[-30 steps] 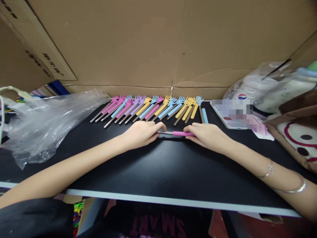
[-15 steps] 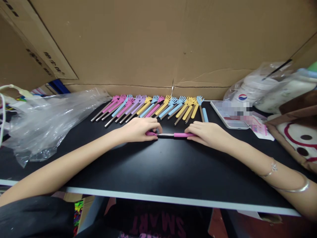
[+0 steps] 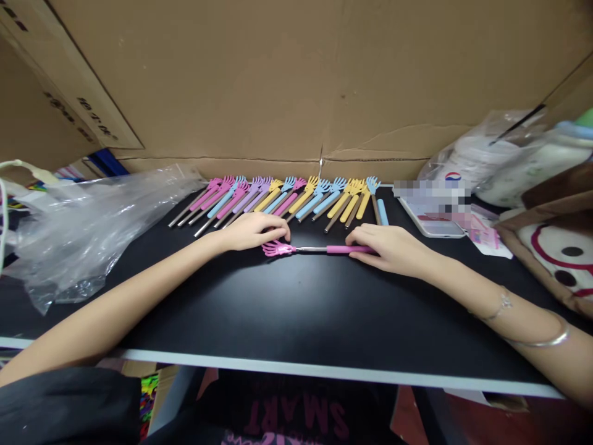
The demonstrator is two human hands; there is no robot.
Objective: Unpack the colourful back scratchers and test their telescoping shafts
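A pink back scratcher (image 3: 341,250) with a metal shaft lies crosswise before me, its claw head to the left. My right hand (image 3: 393,246) grips the far end of its pink handle between thumb and fingers. Just behind the claw head is my left hand (image 3: 252,231), fingers loosely bent and apart, holding nothing; whether it still touches the claw I cannot tell. Beyond both hands, several back scratchers in pink, blue, purple and yellow form a row, such as a yellow one (image 3: 299,203) in the middle and a blue one (image 3: 382,212) at the right end.
Clear plastic bags (image 3: 88,228) lie on the left of the black table (image 3: 296,321). To the right are a phone (image 3: 433,216), a bagged white cup (image 3: 482,154) and a brown cloth item with a cartoon face (image 3: 567,253). Cardboard (image 3: 241,80) stands behind.
My left hand has let go of the pink claw head and shifted back and left, uncovering it. The right hand stays on the handle.
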